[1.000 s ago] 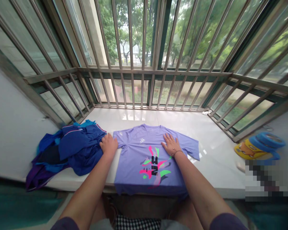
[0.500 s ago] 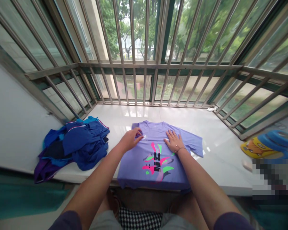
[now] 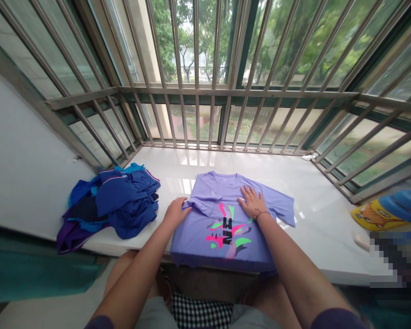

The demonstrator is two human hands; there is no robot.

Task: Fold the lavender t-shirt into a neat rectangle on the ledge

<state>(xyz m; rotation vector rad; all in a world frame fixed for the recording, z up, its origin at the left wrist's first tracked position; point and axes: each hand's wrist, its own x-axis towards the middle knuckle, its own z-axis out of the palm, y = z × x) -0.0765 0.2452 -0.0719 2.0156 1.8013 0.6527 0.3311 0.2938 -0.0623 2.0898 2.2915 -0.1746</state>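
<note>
A lavender T-shirt (image 3: 222, 237) lies flat on a white stone sill (image 3: 198, 164), its collar away from me and a pink, green and black print on its front. Its left-side sleeve (image 3: 202, 203) is folded inward over the chest. My left hand (image 3: 174, 214) rests at the shirt's left edge, fingertips against the folded part, gripping nothing. My right hand (image 3: 251, 203) presses flat on the chest, just above the print, with a thin bracelet on its wrist. The right-side sleeve (image 3: 282, 205) stays spread out.
A heap of blue and purple clothes (image 3: 123, 201) lies on the sill close to the shirt's left. A yellow cartoon item and blue rings (image 3: 380, 214) sit at the right, partly behind a pixelated patch. Steel window bars (image 3: 205, 114) run along the sill's far side.
The left sleeve, spread out a second ago, now lies folded over the chest. My left hand has moved back from the shirt's middle to its left edge. The right hand stays in place.
</note>
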